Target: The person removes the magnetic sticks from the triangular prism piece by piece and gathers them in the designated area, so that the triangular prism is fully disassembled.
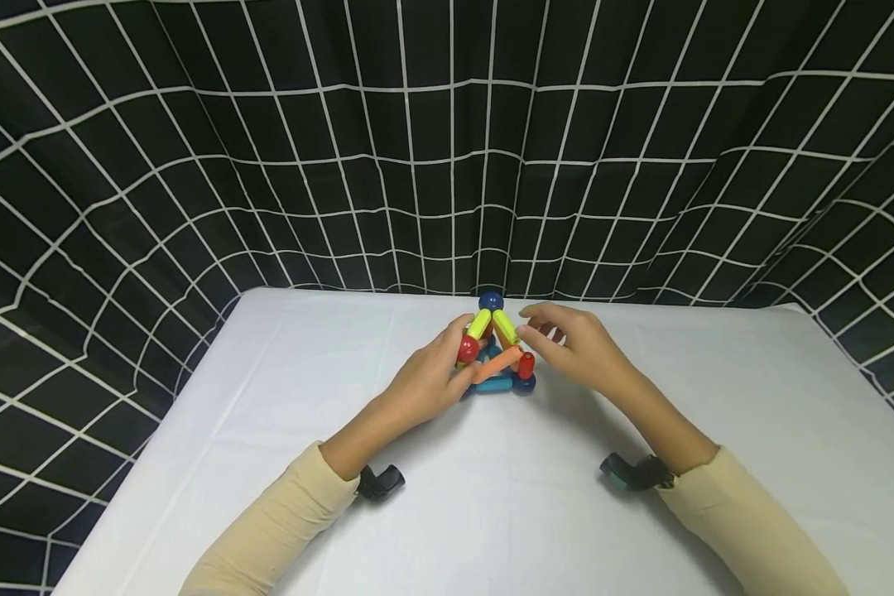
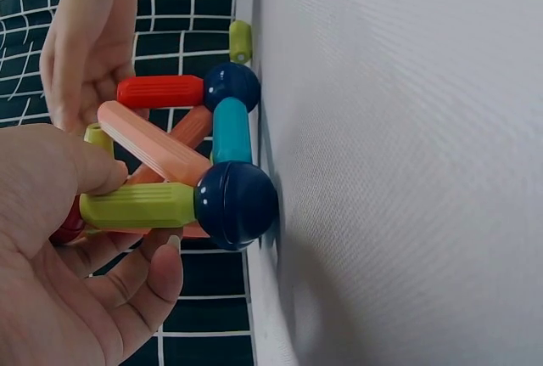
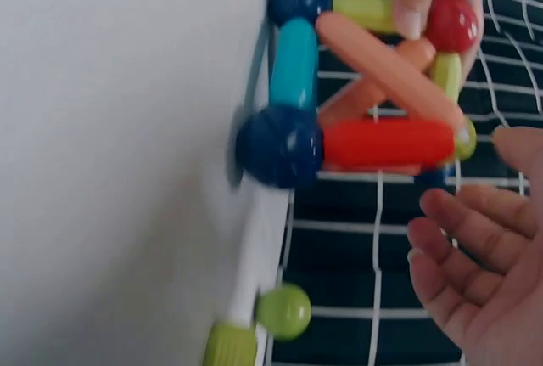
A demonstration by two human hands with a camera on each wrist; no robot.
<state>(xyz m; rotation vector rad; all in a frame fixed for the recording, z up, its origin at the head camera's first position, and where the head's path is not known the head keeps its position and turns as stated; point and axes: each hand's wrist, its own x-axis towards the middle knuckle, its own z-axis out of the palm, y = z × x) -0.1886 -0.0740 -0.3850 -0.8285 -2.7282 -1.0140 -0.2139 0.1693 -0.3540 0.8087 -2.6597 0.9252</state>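
My left hand [image 1: 428,377] grips the left side of a magnetic rod-and-ball frame. In the left wrist view its thumb and fingers pinch a yellow-green rod [image 2: 140,205] standing on a dark blue ball [image 2: 237,205]. Beside those fingers is a red ball [image 3: 452,25]. A blue ball [image 1: 491,300] tops two yellow-green rods at the far end. Teal rods [image 1: 494,385] join the balls at the base. An orange rod [image 1: 497,364] slants across the near face toward an upright red rod [image 1: 526,365]. My right hand [image 1: 577,343] hovers just right of the frame, fingers loosely bent, holding nothing.
A yellow-green ball [image 3: 284,311] and another yellow-green rod [image 3: 231,346] appear near each other in the right wrist view, apart from the frame. A white cloth covers the table [image 1: 492,497]. Behind it hangs a black curtain [image 1: 447,124] with white grid lines.
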